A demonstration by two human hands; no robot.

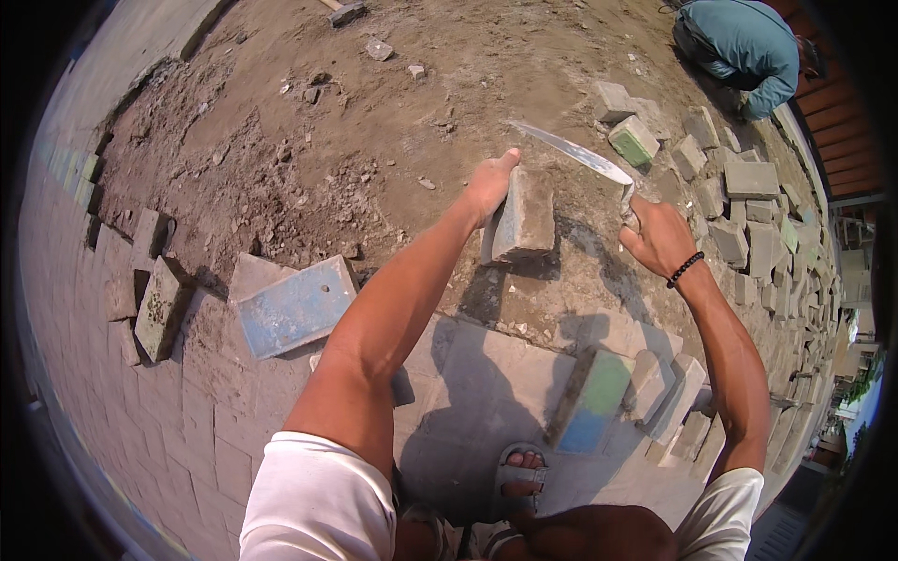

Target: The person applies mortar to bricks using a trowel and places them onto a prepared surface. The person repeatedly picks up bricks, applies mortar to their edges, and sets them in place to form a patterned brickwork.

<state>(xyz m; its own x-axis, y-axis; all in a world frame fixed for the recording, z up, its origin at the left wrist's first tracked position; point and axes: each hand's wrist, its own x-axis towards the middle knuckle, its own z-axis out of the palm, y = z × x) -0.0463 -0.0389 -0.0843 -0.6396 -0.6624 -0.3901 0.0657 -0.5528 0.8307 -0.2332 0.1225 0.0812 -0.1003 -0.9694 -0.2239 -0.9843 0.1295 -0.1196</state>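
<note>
My left hand [491,187] grips a grey paving brick [528,217], fingers along its left side and thumb at the top. The brick is raised over the dirt, with a strip of blue paint showing on its side. My right hand [659,238], with a black bead bracelet on the wrist, is closed round the handle of a trowel [575,152]. The trowel's long, pale metal blade points left and away, above and beyond the brick. Blade and brick look apart.
A blue-faced brick [297,309] lies left of my arm; a green-and-blue one [591,400] lies near my sandalled foot. Loose bricks [751,179] pile up at the right. Another person [744,51] bends at the far right. Laid paving [178,421] borders bare dirt [374,112].
</note>
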